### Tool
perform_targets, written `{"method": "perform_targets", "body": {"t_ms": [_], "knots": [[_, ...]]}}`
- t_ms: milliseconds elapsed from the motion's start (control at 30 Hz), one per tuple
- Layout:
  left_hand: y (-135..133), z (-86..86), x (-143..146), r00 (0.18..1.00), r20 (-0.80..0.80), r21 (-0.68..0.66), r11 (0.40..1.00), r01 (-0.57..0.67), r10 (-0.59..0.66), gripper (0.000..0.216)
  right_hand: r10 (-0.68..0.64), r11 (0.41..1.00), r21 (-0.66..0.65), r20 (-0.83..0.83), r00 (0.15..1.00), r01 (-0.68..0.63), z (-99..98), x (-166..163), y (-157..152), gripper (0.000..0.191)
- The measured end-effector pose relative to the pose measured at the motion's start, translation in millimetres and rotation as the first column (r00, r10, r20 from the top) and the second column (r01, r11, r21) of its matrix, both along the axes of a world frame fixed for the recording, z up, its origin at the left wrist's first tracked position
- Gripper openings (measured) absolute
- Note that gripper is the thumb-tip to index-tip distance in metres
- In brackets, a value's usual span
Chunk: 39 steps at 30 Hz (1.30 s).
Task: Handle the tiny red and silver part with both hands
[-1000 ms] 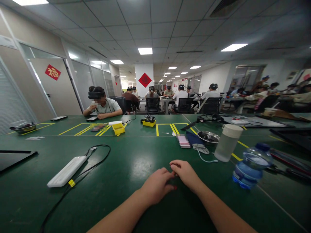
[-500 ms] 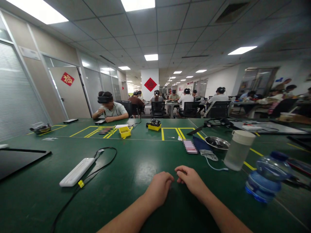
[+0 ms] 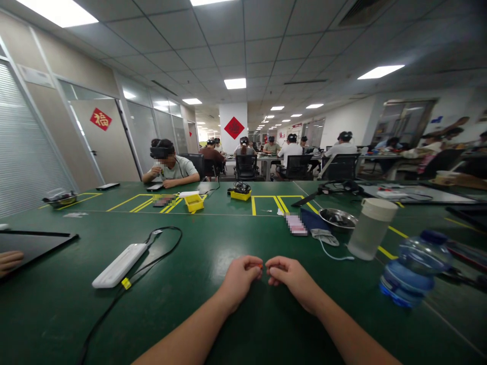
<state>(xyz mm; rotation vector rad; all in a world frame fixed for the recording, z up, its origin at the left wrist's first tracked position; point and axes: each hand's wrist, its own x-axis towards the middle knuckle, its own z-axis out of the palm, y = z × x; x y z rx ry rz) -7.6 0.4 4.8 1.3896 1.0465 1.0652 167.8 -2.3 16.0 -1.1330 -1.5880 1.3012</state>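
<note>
Just above the green tabletop point(image 3: 213, 238), my left hand point(image 3: 239, 280) is closed, thumb and fingers pinching a small orange-red piece point(image 3: 261, 266). Only a sliver of that piece shows at the fingertips, so its kind is unclear. Close beside it, my right hand point(image 3: 292, 279) has its fingers curled in and thumb drawn against them. Whether anything lies inside those fingers is hidden. The two sets of fingertips face each other with a narrow gap between.
A white power strip point(image 3: 119, 264) with a black cable lies left. Right stand a blue-capped bottle point(image 3: 416, 268), a frosted jug point(image 3: 371, 230) and a metal bowl point(image 3: 338, 219). Yellow bins point(image 3: 194, 204) sit farther back. Another person's hand point(image 3: 9, 261) rests on a black tray point(image 3: 41, 241).
Both my hands have lifted slightly away from me, and the orange-red piece now shows at my left fingertips. Another person's hand has appeared at the left edge. The view has tilted a little.
</note>
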Motion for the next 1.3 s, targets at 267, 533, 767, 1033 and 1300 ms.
{"method": "perform_targets", "body": {"t_ms": [267,533,767,1033,1300], "knots": [[1.5,-3.4,-1.7,0.988,0.150,-0.062,0.998,0.033,-0.023,0.024,0.005,1.000,-0.004,-0.107,0.994,-0.005,-1.1,-2.5,0.0,0.022],[-0.9,2.2,-1.1,0.991,0.132,-0.029,1.000,0.009,-0.005,0.025,0.070,0.998,-0.003,-0.102,0.992,-0.070,0.2,-4.3,-4.3,0.027],[-0.5,0.3,1.5,0.996,0.086,0.014,0.999,-0.032,0.030,0.015,0.051,0.998,-0.018,-0.100,0.994,-0.053,0.4,-4.5,-2.3,0.021],[2.3,-5.0,2.2,0.997,0.068,0.016,0.999,-0.028,0.027,0.017,0.003,0.998,-0.069,-0.091,0.996,-0.010,-6.4,-2.1,2.0,0.023],[2.5,-5.4,2.7,1.000,0.002,0.007,1.000,-0.028,0.028,0.017,0.001,0.998,-0.065,-0.089,0.996,-0.007,-1.6,-4.5,-0.5,0.023]]}}
